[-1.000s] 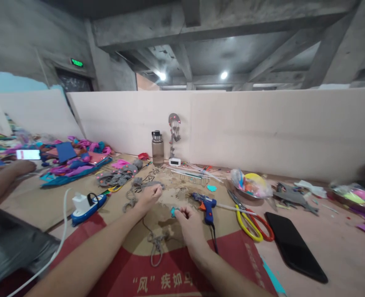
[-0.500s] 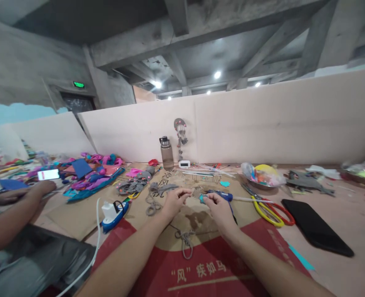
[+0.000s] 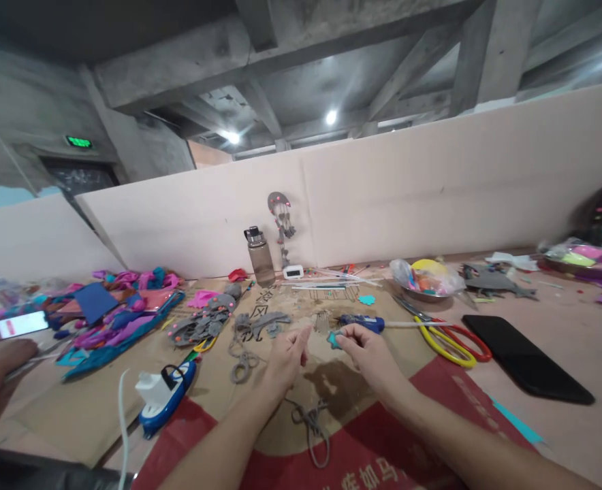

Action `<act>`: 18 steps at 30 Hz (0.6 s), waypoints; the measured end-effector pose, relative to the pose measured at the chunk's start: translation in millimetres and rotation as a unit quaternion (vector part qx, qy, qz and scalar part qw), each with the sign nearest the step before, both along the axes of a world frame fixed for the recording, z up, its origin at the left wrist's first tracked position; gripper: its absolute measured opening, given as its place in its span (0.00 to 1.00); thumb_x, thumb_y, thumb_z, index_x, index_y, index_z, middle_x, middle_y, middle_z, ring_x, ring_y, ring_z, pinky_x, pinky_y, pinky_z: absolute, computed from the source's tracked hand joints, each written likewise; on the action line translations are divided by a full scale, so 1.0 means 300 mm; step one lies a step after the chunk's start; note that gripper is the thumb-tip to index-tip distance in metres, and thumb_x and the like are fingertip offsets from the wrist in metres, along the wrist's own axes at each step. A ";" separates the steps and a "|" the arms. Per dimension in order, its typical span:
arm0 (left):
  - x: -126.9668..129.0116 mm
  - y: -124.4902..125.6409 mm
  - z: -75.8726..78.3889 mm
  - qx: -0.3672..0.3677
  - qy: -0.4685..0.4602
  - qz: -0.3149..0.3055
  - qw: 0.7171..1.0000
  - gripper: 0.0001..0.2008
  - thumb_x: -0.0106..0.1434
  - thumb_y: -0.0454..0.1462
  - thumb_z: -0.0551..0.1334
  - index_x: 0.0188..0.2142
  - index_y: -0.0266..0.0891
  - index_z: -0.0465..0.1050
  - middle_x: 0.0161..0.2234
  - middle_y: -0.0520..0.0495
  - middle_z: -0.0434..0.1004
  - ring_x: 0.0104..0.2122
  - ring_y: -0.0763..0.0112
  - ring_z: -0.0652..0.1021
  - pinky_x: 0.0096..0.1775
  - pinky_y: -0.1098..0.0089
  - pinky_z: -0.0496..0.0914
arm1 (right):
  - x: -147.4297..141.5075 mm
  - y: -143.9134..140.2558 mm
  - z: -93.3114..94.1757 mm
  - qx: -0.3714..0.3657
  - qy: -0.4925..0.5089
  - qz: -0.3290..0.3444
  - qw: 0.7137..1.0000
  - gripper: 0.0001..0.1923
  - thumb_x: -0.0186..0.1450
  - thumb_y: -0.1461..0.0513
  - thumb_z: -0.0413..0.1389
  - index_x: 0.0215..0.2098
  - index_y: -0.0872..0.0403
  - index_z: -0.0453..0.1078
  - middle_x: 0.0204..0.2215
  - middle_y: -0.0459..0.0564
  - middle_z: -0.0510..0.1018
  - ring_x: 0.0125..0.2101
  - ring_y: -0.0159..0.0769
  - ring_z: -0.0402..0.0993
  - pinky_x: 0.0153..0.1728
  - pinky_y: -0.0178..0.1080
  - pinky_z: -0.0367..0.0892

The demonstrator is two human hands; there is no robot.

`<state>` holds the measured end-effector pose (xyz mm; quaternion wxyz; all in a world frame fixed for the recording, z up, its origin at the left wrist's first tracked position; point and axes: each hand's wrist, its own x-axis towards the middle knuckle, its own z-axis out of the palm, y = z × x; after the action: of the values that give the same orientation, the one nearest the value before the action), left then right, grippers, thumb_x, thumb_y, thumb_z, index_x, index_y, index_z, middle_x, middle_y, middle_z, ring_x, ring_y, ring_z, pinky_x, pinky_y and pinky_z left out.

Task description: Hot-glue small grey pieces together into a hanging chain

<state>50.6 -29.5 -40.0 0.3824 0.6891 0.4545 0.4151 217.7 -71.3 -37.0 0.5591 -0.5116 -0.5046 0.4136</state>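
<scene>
My right hand [image 3: 365, 350] pinches a small teal star-shaped cut-out [image 3: 334, 340] at its edge, over the brown paper. To its left, my left hand [image 3: 288, 357] has its thumb and fingers pressed together; what they hold, if anything, is too small to make out. A thin grey cord [image 3: 311, 425] lies in loops below the hands, on the red part of the paper bag [image 3: 280, 432]. Just behind my right hand rests a blue glue gun [image 3: 375, 324] with a pale glue stick in it. Another teal cut-out [image 3: 366, 299] lies farther back.
Scissors with yellow and red handles [image 3: 451, 347] and a black phone [image 3: 528, 357] lie on the right. On the left are a power strip [image 3: 168, 401], a grey felt pile [image 3: 203, 318] and another person's hand [image 3: 12, 354] near a lit phone [image 3: 22, 324]. A bottle [image 3: 261, 258] stands behind.
The camera view has turned slightly right, so most things sit farther left. My left hand's fingers have closed together. The teal cut-out stays in my right hand.
</scene>
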 end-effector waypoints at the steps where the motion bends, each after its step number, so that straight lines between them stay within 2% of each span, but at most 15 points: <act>1: 0.001 0.000 -0.002 -0.023 -0.021 0.001 1.000 0.28 0.61 0.55 0.50 0.15 0.39 0.62 0.13 0.51 0.61 0.16 0.75 0.63 0.22 0.71 0.59 | 0.004 0.000 0.001 -0.004 0.003 -0.001 1.000 0.12 0.54 0.53 0.56 0.23 0.53 0.64 0.16 0.39 0.59 0.17 0.26 0.49 0.19 0.33 0.47; 4: 0.010 0.000 -0.009 -0.069 -0.089 -0.003 0.994 0.21 0.59 0.53 0.55 0.26 0.38 0.68 0.20 0.51 0.68 0.18 0.76 0.66 0.20 0.74 0.58 | 0.015 0.004 0.002 -0.006 0.019 -0.007 1.000 0.12 0.55 0.53 0.56 0.24 0.53 0.63 0.17 0.39 0.58 0.17 0.25 0.49 0.19 0.33 0.46; 7: 0.025 -0.007 -0.007 -0.086 -0.106 -0.013 0.991 0.16 0.54 0.49 0.62 0.32 0.37 0.70 0.24 0.50 0.71 0.21 0.76 0.69 0.22 0.75 0.61 | 0.019 0.011 0.001 -0.014 0.026 -0.007 1.000 0.12 0.55 0.53 0.56 0.24 0.53 0.64 0.17 0.39 0.58 0.18 0.25 0.49 0.20 0.33 0.47; 12: 0.043 -0.040 0.024 -0.126 -0.126 -0.060 0.982 0.18 0.54 0.44 0.64 0.39 0.34 0.73 0.31 0.46 0.76 0.28 0.74 0.73 0.31 0.74 0.68 | 0.013 0.018 -0.001 -0.011 0.007 0.007 1.000 0.11 0.54 0.55 0.56 0.23 0.54 0.64 0.17 0.39 0.57 0.19 0.26 0.50 0.21 0.32 0.49; 16: 0.050 -0.061 0.043 -0.157 -0.152 -0.114 0.969 0.17 0.54 0.44 0.65 0.38 0.33 0.74 0.30 0.44 0.77 0.29 0.72 0.74 0.32 0.72 0.69 | 0.008 0.009 -0.003 0.031 -0.062 0.004 0.998 0.09 0.56 0.57 0.54 0.23 0.55 0.64 0.18 0.39 0.57 0.21 0.27 0.52 0.23 0.32 0.51; 18: 0.053 -0.065 0.047 -0.165 -0.148 -0.105 0.970 0.16 0.52 0.43 0.66 0.35 0.32 0.74 0.27 0.45 0.76 0.26 0.72 0.74 0.28 0.73 0.69 | 0.006 0.001 -0.004 0.056 -0.099 0.008 0.993 0.09 0.57 0.58 0.54 0.23 0.55 0.65 0.18 0.40 0.58 0.22 0.27 0.54 0.24 0.32 0.52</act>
<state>66.4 -48.9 -25.8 0.5951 0.5911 0.3804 0.3896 219.6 -70.9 -38.2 0.5311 -0.5137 -0.5839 0.3362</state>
